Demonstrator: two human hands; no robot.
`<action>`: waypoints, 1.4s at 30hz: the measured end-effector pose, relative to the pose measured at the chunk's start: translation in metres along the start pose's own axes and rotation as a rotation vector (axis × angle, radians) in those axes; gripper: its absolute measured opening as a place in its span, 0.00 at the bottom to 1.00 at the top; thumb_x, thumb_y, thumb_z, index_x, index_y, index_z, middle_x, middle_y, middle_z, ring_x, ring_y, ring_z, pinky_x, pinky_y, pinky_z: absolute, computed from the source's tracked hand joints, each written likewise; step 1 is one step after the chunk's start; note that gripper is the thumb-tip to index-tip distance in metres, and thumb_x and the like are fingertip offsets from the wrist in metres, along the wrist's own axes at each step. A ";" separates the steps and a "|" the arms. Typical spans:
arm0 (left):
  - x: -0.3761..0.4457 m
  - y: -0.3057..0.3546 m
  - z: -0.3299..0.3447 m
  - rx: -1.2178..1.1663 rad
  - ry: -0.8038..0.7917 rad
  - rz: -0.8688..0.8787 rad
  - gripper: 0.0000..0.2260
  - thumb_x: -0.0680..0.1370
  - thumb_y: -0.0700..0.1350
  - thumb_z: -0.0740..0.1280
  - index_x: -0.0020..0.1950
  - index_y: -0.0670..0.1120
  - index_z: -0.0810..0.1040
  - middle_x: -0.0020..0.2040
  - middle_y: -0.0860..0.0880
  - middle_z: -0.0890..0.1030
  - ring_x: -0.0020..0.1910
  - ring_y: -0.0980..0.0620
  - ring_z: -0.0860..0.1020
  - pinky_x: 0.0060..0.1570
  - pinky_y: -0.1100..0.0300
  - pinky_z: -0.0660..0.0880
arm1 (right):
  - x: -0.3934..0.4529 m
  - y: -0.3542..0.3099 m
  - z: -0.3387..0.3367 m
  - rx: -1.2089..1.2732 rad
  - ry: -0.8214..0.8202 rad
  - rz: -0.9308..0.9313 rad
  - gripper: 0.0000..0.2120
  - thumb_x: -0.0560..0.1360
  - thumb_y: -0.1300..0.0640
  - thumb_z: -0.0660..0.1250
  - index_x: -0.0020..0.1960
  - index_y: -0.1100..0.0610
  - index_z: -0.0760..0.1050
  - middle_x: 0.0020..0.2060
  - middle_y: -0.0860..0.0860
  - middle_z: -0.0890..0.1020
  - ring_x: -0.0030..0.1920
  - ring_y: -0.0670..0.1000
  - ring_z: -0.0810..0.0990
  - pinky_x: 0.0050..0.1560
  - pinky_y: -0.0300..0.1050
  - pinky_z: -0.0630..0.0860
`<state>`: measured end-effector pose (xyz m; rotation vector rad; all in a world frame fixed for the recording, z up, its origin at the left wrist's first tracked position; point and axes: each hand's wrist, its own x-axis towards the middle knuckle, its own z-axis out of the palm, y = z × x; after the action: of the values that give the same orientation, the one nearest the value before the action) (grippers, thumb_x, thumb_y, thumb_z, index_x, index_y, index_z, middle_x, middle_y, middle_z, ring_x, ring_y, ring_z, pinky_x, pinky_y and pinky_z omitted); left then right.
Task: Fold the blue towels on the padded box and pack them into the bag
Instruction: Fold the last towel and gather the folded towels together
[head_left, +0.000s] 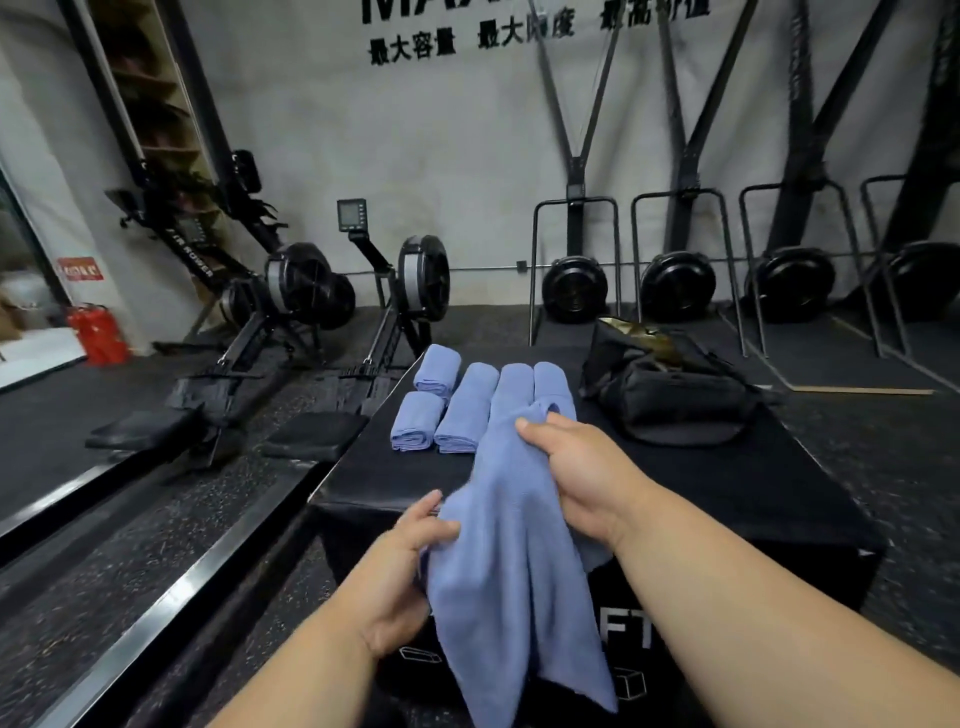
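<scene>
An unfolded blue towel (511, 561) hangs in front of the padded box (753, 493), held up by both hands above the near edge of the box's black top surface. The right hand (582, 467) grips the towel's upper end, fingers (535, 434) curled round a bunched corner with the thumb on top; this corner sits over the near ends of the rolled towels on the box. The left hand (405, 566) holds the towel's left edge lower down, thumb pressed against the cloth and the other fingers wrapped behind it, largely hidden. The free part of the towel drapes downward past the box's front face, covering part of the white lettering there. On the box top, towards its far left area, five folded blue towels (462, 410) lie side by side: two short ones at the left, one behind the other, then three longer ones to their right, the rightmost two partly hidden by the held towel. The black bag (675, 400) rests on the far right part of the box top, just beside the folded towels, its top open with a gold-brown lining visible. Beyond the box, rowing machines (306, 296) stand on the dark floor to its left, and a red fire extinguisher (98, 332) sits further left by the wall.
</scene>
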<state>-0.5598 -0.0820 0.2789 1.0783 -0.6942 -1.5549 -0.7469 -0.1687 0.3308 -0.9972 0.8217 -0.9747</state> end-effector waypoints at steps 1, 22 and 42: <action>0.002 -0.001 0.003 0.042 0.080 0.026 0.32 0.73 0.35 0.71 0.76 0.50 0.72 0.64 0.46 0.85 0.58 0.46 0.86 0.58 0.48 0.79 | 0.001 0.000 -0.003 -0.019 0.041 -0.003 0.11 0.85 0.60 0.64 0.64 0.62 0.79 0.57 0.58 0.87 0.58 0.56 0.86 0.65 0.57 0.80; -0.010 0.061 -0.043 -0.011 0.136 0.126 0.17 0.72 0.39 0.72 0.53 0.57 0.74 0.56 0.47 0.78 0.49 0.46 0.81 0.47 0.52 0.75 | -0.001 0.011 -0.008 -0.309 0.056 -0.106 0.26 0.79 0.64 0.67 0.73 0.46 0.74 0.45 0.54 0.83 0.42 0.51 0.81 0.51 0.51 0.79; -0.008 0.045 -0.067 0.695 0.335 0.213 0.30 0.56 0.43 0.88 0.57 0.50 0.86 0.44 0.46 0.75 0.41 0.53 0.74 0.38 0.65 0.69 | -0.002 0.020 -0.035 -0.317 0.248 -0.255 0.12 0.81 0.61 0.68 0.59 0.48 0.81 0.41 0.51 0.80 0.39 0.45 0.77 0.43 0.36 0.76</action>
<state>-0.4800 -0.0796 0.2920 1.6621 -1.1080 -0.9214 -0.7737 -0.1732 0.3009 -1.2923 1.0973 -1.2281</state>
